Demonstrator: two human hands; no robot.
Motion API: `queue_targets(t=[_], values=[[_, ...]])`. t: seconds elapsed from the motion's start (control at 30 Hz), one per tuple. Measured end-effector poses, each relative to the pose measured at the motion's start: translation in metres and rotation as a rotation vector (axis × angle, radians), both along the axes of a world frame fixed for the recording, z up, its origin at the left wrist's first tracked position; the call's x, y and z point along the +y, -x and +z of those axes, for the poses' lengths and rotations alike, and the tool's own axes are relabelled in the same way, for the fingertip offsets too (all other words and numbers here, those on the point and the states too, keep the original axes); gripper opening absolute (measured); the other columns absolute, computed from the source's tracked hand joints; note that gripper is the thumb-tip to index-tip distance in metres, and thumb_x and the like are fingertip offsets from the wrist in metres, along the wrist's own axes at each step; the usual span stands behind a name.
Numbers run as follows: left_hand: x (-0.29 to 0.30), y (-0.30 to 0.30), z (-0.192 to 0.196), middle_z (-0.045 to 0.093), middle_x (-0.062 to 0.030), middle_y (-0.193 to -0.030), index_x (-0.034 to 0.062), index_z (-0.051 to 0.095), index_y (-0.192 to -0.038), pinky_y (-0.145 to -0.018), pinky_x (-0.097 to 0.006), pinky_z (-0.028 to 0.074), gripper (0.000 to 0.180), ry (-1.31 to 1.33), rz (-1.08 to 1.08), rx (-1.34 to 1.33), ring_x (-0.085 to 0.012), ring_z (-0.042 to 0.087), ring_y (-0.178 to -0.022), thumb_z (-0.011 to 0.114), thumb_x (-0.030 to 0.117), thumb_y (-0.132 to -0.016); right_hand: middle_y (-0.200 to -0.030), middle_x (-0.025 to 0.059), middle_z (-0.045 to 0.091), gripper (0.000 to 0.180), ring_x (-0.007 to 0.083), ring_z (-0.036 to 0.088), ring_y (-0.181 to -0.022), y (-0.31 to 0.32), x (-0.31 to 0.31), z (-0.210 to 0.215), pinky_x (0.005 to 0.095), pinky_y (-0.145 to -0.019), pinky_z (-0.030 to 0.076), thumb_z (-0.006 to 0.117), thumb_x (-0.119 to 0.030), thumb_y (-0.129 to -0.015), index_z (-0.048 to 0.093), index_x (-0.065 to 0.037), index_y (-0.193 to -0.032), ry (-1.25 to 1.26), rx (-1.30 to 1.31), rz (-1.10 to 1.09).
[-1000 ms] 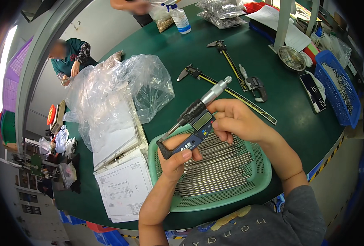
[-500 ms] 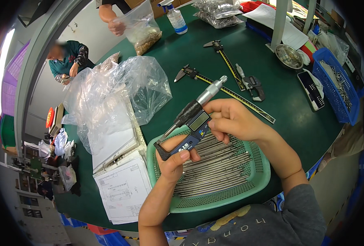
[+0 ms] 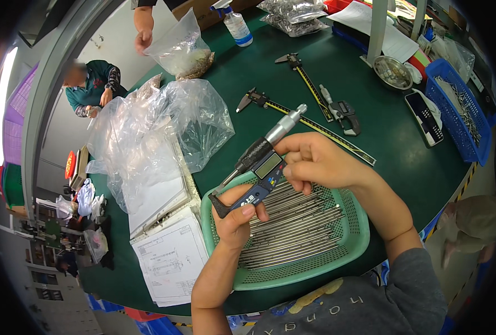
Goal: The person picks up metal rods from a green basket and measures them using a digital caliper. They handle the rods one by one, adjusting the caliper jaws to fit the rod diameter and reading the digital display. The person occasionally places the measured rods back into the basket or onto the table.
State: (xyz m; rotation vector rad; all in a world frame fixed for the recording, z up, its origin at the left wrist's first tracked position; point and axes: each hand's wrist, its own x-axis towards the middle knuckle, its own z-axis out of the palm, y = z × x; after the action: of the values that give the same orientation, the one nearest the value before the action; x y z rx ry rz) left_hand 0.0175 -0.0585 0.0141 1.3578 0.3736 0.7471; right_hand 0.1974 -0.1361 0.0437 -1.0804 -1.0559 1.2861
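Observation:
A digital micrometer [image 3: 267, 167] with a silver thimble and a dark frame is held tilted over the basket. My left hand [image 3: 235, 223] is closed round the frame's lower end, thumb on its front. My right hand [image 3: 320, 162] pinches the body beside the display, fingers curled. No part shows in the micrometer's jaw gap. Below both hands sits a light green plastic basket [image 3: 355, 245] holding several thin metal rods [image 3: 292, 237] laid side by side.
Two calipers [image 3: 320, 132] [image 3: 309, 86] and another micrometer [image 3: 344, 116] lie beyond the basket. Left are drawings [image 3: 172, 262] and clear plastic bags [image 3: 147, 134]. A blue basket [image 3: 454, 117], phone-like device [image 3: 424, 120] and metal bowl [image 3: 392, 73] stand right. Another person's hand [image 3: 143, 40] is near a bag [image 3: 186, 50].
My hands and the micrometer keep nearly the same pose; the view has shifted slightly. At the back, the other person's hand has moved left and the filled bag has slumped lower.

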Motion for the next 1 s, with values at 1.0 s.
queue_targets(t=[1.0], values=[[0.016,0.011,-0.014,0.054,-0.0183,-0.057,-0.0093,0.056,-0.085,-0.045,-0.029,0.041,0.042,0.385,-0.219,-0.188,-0.0222,0.051,-0.046,0.054,0.024,-0.06,-0.085,0.0056,0.053,0.023,0.0122,0.053,-0.077,-0.028,0.004,-0.011,0.0238,-0.07,0.043,0.061,-0.005,-0.071,0.053,-0.002,-0.092,-0.471,0.064,-0.19]])
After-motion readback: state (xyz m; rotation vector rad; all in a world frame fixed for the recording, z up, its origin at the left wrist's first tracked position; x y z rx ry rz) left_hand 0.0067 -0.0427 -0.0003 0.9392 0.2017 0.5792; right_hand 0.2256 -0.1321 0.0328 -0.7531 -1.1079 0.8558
